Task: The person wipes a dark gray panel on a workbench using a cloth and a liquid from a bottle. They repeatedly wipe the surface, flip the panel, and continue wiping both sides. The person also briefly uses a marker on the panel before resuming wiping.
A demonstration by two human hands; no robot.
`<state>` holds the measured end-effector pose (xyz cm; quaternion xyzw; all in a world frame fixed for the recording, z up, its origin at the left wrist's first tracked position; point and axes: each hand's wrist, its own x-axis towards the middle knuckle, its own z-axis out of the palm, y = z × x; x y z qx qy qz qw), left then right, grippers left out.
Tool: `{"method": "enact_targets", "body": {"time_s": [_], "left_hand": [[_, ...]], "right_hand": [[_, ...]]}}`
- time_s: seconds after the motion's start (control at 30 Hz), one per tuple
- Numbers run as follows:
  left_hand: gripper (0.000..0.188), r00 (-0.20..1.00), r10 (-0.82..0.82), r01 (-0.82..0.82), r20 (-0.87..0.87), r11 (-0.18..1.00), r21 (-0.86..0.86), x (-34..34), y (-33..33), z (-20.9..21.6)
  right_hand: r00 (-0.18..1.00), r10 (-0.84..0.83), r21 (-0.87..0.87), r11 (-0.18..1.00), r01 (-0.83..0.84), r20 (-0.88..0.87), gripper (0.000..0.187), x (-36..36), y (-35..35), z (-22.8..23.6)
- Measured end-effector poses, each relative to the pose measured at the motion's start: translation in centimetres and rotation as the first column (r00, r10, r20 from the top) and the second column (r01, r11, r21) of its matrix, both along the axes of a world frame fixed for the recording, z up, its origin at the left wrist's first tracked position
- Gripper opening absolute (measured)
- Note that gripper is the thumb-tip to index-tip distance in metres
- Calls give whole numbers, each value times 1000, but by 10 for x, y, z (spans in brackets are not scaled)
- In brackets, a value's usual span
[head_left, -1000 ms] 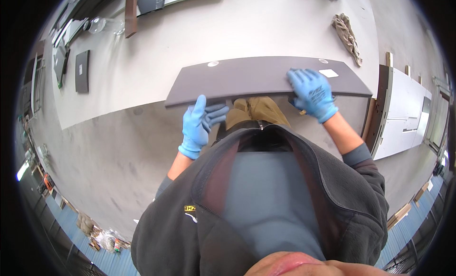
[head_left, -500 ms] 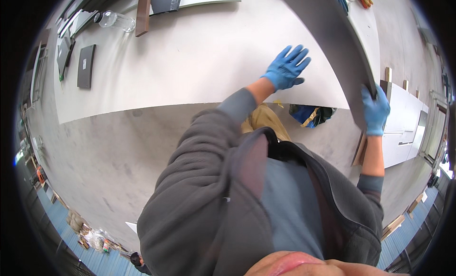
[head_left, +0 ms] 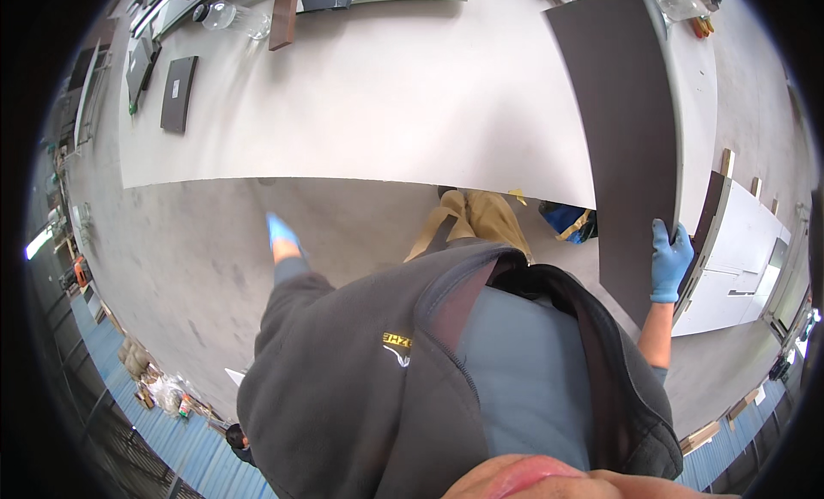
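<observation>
A long dark brown-grey board lies over the right end of the white worktable and juts past its near edge toward me. My right hand, in a blue glove, grips the board's right edge near its close end. Part of the grip is hidden behind the board. Out to the left, beyond the table's near edge and over the floor, is my left hand. It wears the same kind of glove, looks slightly blurred and shows edge-on, fingers stretched out with nothing in them.
The white worktable holds a small dark panel, a clear bottle and a brown strip. Another clear bottle stands past the board's far end. White panels stand right; a blue bag sits below the table edge.
My left hand has swung from above the table to the far left, off its edge. My right hand has come nearer me, and the board with it, now lower and straighter over the table.
</observation>
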<state>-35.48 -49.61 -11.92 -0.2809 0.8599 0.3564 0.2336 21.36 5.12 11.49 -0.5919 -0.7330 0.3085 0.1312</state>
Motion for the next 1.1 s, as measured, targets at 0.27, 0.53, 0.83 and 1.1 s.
{"method": "enact_targets", "body": {"time_s": [0.27, 0.53, 0.83, 1.1], "left_hand": [[104, 973, 39, -146, 227, 866, 478, 158, 86, -13], [112, 758, -181, -614, 627, 124, 779, 242, 239, 60], [60, 755, -110, -578, 646, 351, 736, 235, 255, 57], [65, 750, 65, -558, 658, 596, 577, 228, 273, 42]], "right_hand": [[851, 516, -213, 846, -488, 100, 43, -98, 44, 7], [579, 816, -479, 510, -714, 6, 51, -233, 70, -53], [412, 911, -480, 357, -801, -9, 66, -298, 81, -135], [278, 908, -232, 357, -905, 313, 48, -293, 77, -135]]}}
